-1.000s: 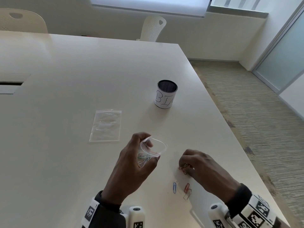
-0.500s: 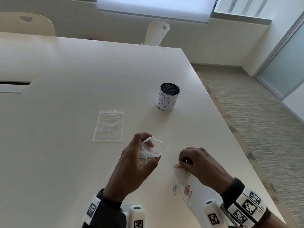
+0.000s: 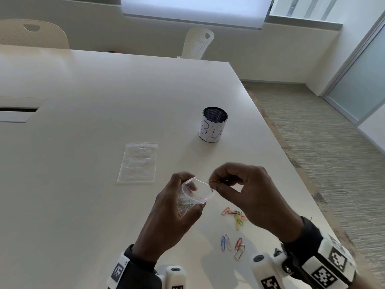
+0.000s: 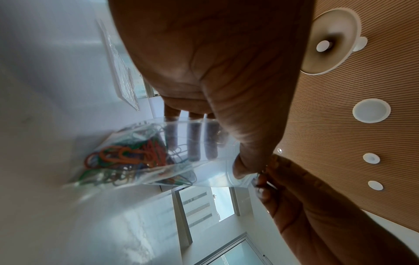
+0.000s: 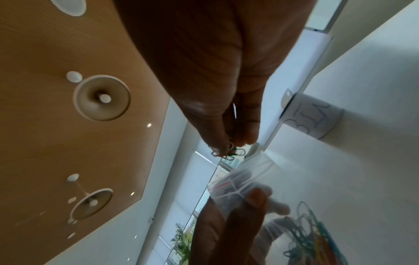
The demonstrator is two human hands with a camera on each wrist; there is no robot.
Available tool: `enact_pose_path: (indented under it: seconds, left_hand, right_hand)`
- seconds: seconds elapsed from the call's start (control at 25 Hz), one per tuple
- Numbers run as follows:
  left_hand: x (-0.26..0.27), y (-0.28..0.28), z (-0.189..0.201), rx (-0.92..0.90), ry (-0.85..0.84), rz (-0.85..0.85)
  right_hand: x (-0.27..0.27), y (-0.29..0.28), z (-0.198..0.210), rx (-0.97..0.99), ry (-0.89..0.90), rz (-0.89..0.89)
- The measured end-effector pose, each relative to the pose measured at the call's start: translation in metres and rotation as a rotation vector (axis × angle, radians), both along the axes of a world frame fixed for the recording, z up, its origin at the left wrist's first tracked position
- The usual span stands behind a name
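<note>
My left hand (image 3: pixel 179 207) grips a small clear zip bag (image 3: pixel 194 193) above the white table (image 3: pixel 83 126), its mouth held wide. Several coloured paper clips (image 4: pixel 127 159) lie in the bag's bottom. My right hand (image 3: pixel 239 184) pinches a few paper clips (image 3: pixel 213 181) between thumb and fingertips right at the bag's rim; in the right wrist view these clips (image 5: pixel 224 152) hang just above the bag's mouth (image 5: pixel 247 172). More loose paper clips (image 3: pixel 235 216) lie on the table below my right hand, and another small group of clips (image 3: pixel 232 246) lies nearer me.
A second flat clear bag (image 3: pixel 138 162) lies on the table to the left. A mesh cup labelled BIN (image 3: pixel 213 127) stands farther back, near the table's right edge (image 3: pixel 291 170). Two white chairs stand beyond the far side.
My right hand has lifted off the table with paper clips pinched in it and moved up and left to the bag's mouth. The left hand still holds the bag.
</note>
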State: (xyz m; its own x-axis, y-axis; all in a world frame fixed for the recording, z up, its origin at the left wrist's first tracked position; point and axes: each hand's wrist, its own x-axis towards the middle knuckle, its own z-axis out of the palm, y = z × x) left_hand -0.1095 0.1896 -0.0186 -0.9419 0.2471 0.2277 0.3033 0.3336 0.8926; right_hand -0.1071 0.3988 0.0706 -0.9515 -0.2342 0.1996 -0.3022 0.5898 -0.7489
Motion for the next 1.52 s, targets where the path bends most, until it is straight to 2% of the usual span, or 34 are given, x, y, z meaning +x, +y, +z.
enact_pose_path:
  seconds: [0.2, 0.4, 0.52, 0.6, 0.76, 0.84, 0.92, 1.12, 1.28, 1.36, 1.48, 1.52]
  left_hand:
    - [0.001, 0.000, 0.003, 0.009, -0.018, 0.005]
    - [0.000, -0.001, 0.000, 0.012, 0.006, 0.004]
    - [0.000, -0.002, 0.000, 0.015, 0.010, 0.005]
    - [0.001, -0.003, 0.001, 0.020, 0.007, 0.006]
    - [0.000, -0.003, 0.002, 0.013, 0.010, 0.004]
    - [-0.003, -0.004, 0.003, 0.009, 0.016, 0.016]
    - [-0.005, -0.006, 0.003, 0.010, 0.020, 0.029]
    - [-0.002, -0.004, 0.002, -0.001, 0.021, 0.016]
    - [-0.001, -0.004, 0.001, 0.005, 0.019, 0.009]
    - [0.000, -0.002, -0.001, 0.000, 0.016, 0.001]
    - [0.001, -0.002, -0.001, -0.005, 0.016, 0.013]
    - [0.000, -0.002, -0.001, -0.005, 0.015, 0.013]
  right_hand:
    - [-0.005, -0.022, 0.002, 0.035, 0.041, 0.091]
    - [-0.005, -0.014, 0.010, 0.037, 0.056, 0.057]
    - [-0.006, 0.005, 0.007, 0.070, 0.096, -0.028]
    - [-0.004, 0.026, -0.003, 0.203, -0.011, -0.060]
    - [0.017, 0.055, -0.028, 0.718, -0.407, 0.061]
    - [0.030, 0.056, -0.037, 0.794, -0.479, 0.109]
    - [0.037, 0.052, -0.047, 0.767, -0.476, 0.098]
    - [0.029, 0.043, -0.073, 0.475, -0.381, -0.099]
    - [0.019, 0.041, -0.076, 0.375, -0.277, -0.119]
    - [0.025, 0.040, -0.069, 0.406, -0.302, -0.100]
    - [0.031, 0.035, -0.063, 0.672, -0.386, 0.009]
    - [0.033, 0.032, -0.064, 0.706, -0.387, 0.032]
